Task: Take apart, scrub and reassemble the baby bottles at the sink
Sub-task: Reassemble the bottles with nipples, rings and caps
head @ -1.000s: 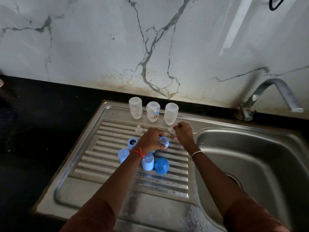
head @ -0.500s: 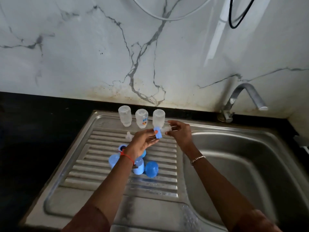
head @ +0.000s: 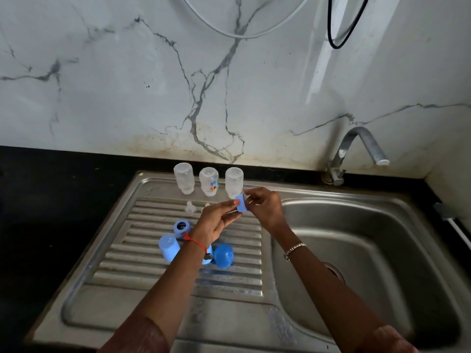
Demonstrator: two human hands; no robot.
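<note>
Left hand (head: 216, 222), right hand (head: 266, 210) pinch blue collar (head: 240, 205) over drainboard (head: 254, 271) edge

Wall (head: 127, 72): white, grey-veined, brown-stained along its foot, with a white cable (head: 242, 36) and a black cable (head: 329, 21) that hung looped at the top. Black countertop (head: 63, 179) surrounded a steel sink (head: 382, 238) whose ribbed draining board (head: 142, 253) lay left of the basin. A curved metal tap (head: 369, 143) stood behind the basin.

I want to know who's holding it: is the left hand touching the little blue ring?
Touching. The head view shows fingers of the left hand pinching the blue ring, with no gap between them.
</note>
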